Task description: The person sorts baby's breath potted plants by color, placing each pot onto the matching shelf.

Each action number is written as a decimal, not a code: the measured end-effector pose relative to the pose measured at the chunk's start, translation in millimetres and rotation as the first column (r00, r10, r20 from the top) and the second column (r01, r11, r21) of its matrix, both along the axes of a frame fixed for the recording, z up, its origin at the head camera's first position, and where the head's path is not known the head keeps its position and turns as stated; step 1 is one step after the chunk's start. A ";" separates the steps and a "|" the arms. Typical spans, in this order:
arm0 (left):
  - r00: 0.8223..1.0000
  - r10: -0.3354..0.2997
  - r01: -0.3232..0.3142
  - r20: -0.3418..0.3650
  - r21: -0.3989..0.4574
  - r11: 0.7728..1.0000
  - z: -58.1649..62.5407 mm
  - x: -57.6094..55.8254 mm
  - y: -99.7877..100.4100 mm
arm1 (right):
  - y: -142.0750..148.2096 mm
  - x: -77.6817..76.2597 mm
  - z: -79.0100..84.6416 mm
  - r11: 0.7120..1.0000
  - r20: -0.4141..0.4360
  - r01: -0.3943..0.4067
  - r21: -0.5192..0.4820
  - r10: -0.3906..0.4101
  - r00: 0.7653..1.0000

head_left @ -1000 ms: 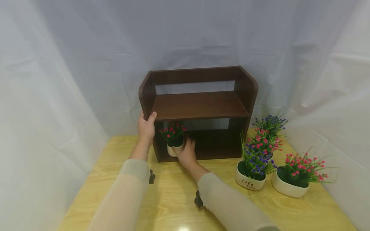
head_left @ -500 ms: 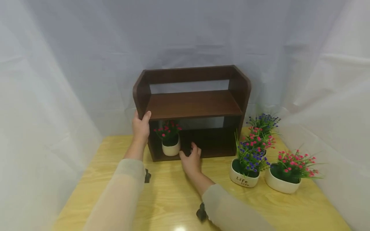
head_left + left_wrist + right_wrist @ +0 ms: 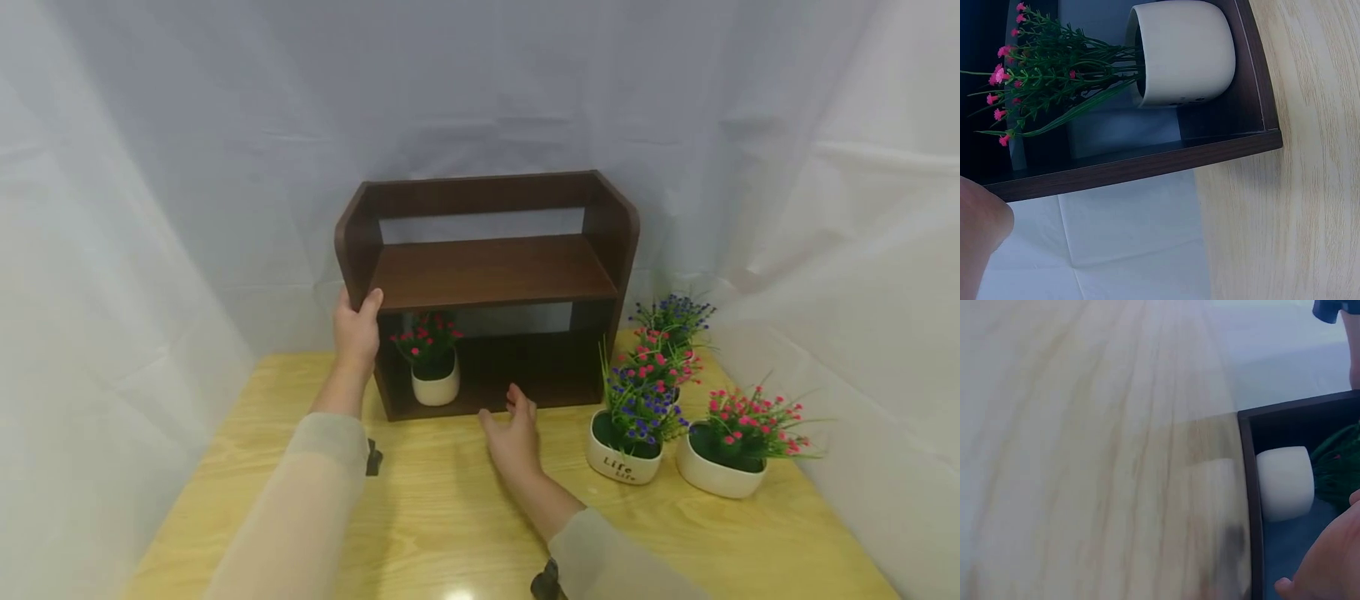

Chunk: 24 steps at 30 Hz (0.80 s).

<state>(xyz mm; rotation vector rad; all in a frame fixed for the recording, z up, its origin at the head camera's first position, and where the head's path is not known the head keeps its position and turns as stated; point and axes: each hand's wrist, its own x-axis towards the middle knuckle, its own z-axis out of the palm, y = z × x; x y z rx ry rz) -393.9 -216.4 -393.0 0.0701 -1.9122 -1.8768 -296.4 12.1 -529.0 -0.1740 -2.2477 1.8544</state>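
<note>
In the head view a dark brown two-tier wooden shelf [image 3: 495, 271] stands at the back of the table. My left hand [image 3: 356, 329] grips its left side panel, thumb over the front edge. On the lower tier, at the left end, sits a white pot [image 3: 436, 385] of artificial pink flowers; the left wrist view shows this flowerpot [image 3: 1188, 53] close up, standing against the shelf's floor. My right hand [image 3: 514, 437] is just in front of the lower tier, right of that pot, fingers loosely bent and holding nothing. In the right wrist view the right hand [image 3: 1335, 565] appears at the lower right.
Several more flowerpots stand at the right of the table: a "Life" pot [image 3: 622, 458] with purple flowers, a pink-flowered pot [image 3: 722, 471], and others behind them [image 3: 660, 358]. White sheeting [image 3: 480, 92] hangs around the pale wooden table [image 3: 435, 508].
My right hand has let go of the pink-flowered pot on the lower tier and drawn back to the right, toward me. The left hand keeps its grip on the shelf.
</note>
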 end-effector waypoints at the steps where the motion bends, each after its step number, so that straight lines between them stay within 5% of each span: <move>1: 1.000 0.000 0.000 -0.001 0.002 1.000 0.3 0.1 -0.3 | 1.5 1.8 1.5 1.000 -0.002 -0.002 0.002 0.002 1.000; 24: 1.000 -0.004 0.004 0.015 0.009 1.000 0.9 3.1 0.4 | 59.4 64.8 71.4 0.996 -0.236 -0.087 -0.007 0.083 0.968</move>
